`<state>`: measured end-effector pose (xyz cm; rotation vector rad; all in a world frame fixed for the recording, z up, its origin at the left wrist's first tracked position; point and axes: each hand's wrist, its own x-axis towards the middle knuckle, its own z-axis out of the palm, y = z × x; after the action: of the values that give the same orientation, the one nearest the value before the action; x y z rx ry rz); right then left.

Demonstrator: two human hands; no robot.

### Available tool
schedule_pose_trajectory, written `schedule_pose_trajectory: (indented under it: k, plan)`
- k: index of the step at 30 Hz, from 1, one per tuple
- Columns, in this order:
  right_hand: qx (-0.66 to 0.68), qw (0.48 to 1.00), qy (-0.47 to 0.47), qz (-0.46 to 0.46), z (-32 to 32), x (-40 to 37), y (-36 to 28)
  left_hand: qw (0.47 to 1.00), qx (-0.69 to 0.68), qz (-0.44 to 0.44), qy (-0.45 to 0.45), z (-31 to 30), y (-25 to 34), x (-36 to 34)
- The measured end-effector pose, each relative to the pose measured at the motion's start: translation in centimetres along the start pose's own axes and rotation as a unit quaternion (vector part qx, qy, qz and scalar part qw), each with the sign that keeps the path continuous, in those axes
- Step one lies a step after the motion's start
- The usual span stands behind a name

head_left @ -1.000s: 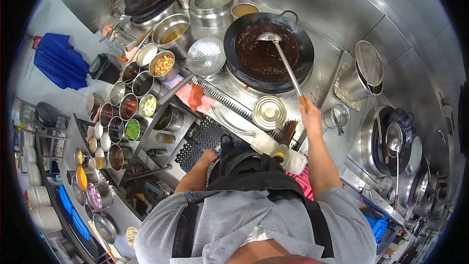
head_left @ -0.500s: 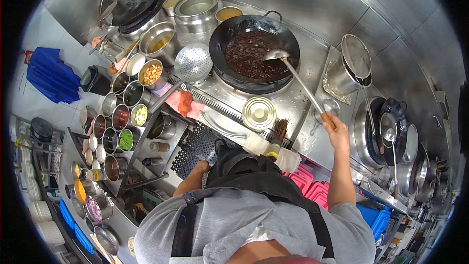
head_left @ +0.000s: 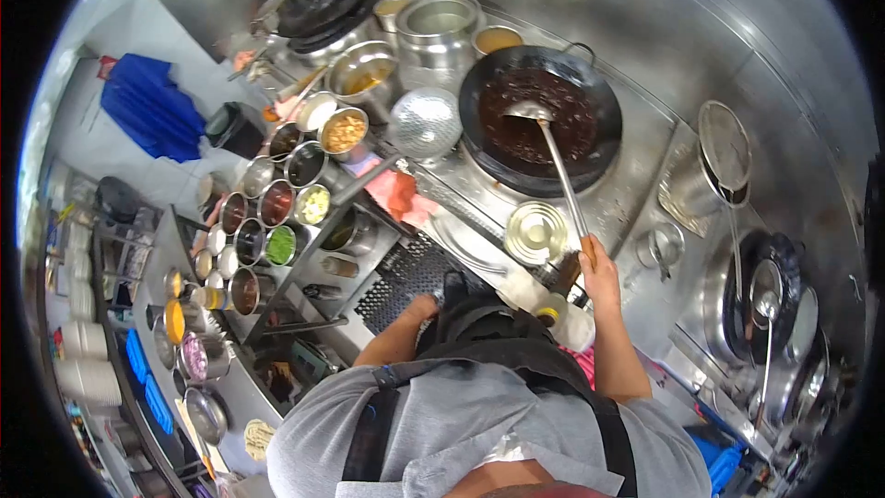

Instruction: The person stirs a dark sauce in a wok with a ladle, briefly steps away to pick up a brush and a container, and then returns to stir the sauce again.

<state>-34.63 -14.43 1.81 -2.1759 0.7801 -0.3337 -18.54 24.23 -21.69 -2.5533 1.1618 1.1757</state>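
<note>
My right hand [head_left: 599, 272] is wrapped round the wooden grip of a long-handled ladle [head_left: 564, 177]. The ladle's bowl rests in dark, glossy brown liquid [head_left: 570, 136], toward the upper left of a black wok [head_left: 604, 111] on the stove. Beside the wok stands a perforated metal strainer [head_left: 425, 124]. An open-topped-looking round can [head_left: 536, 233] and a bamboo brush [head_left: 565, 277] lie between the wok and my body. Low by my apron hangs my left hand [head_left: 422, 307]; its fingers are hidden, so I cannot make out whether it holds anything.
On the left, several metal pots hold ingredients, including chopped greens [head_left: 280, 245] and browned cubes [head_left: 344, 135]. A large steel pot [head_left: 439, 37] stands behind the strainer. To the right are a pot with a mesh skimmer [head_left: 724, 143] and stacked woks [head_left: 737, 314].
The ladle's bowl has moved leftward across the wok, and my right hand has come closer to the brush and can. The whole view has shifted, with the scene sliding right.
</note>
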Motion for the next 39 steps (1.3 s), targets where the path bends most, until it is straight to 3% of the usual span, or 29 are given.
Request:
schedule_pose_trajectory:
  k: [4, 6, 9, 12, 13, 17, 19, 22, 23, 29, 33, 35, 39]
  plan:
    - [-0.005, 1.000, -0.004, 0.001, 0.7, 0.2, -1.0, 0.983, -0.150, -0.108, 0.016, 2.9, -2.1, -2.6]
    - [0.004, 1.000, -0.002, -0.002, 0.6, 0.2, -0.8, 0.998, -0.040, -0.045, -0.013, 6.6, -4.8, -2.0]
    - [0.018, 1.000, -0.016, 0.008, 0.3, 0.5, -0.9, 0.993, -0.041, -0.092, -0.066, 6.8, -5.1, -3.5]
    - [0.014, 1.000, -0.018, 0.021, -0.2, 0.4, -1.3, 0.997, -0.012, -0.051, -0.059, 9.1, -7.0, -1.9]
    - [0.015, 0.999, -0.021, 0.027, -0.3, 0.5, -1.3, 0.994, -0.034, -0.090, -0.051, 7.4, -5.9, -2.6]
    - [0.015, 1.000, -0.009, 0.014, 0.1, 0.5, -0.6, 0.999, -0.001, -0.050, -0.001, 5.0, -4.4, -1.2]
    - [0.011, 1.000, -0.011, 0.018, 0.0, 0.5, -0.5, 0.997, 0.009, 0.045, 0.069, 5.2, -4.9, 0.9]
    - [0.009, 1.000, -0.012, 0.015, 0.1, 0.5, -0.2, 0.995, -0.054, 0.037, 0.070, 3.5, -4.1, 2.3]
    - [0.013, 1.000, -0.010, 0.009, 0.1, 0.5, -0.1, 0.991, -0.111, -0.057, 0.052, 0.7, -1.7, 1.2]
    - [0.002, 1.000, -0.007, 0.014, -0.1, 0.5, -0.5, 0.988, -0.125, -0.067, 0.057, -0.2, -0.9, 0.4]
    - [0.003, 1.000, -0.005, 0.004, 0.0, 0.5, -0.4, 0.995, -0.075, -0.029, 0.051, 2.0, -2.9, -0.3]
    - [0.003, 1.000, -0.002, 0.006, -0.1, 0.4, -0.7, 1.000, 0.015, -0.021, 0.014, 4.0, -4.4, 0.3]
    - [0.004, 1.000, -0.008, 0.015, -0.1, 0.4, -0.8, 0.999, 0.009, 0.042, 0.026, 7.0, -6.7, 0.9]
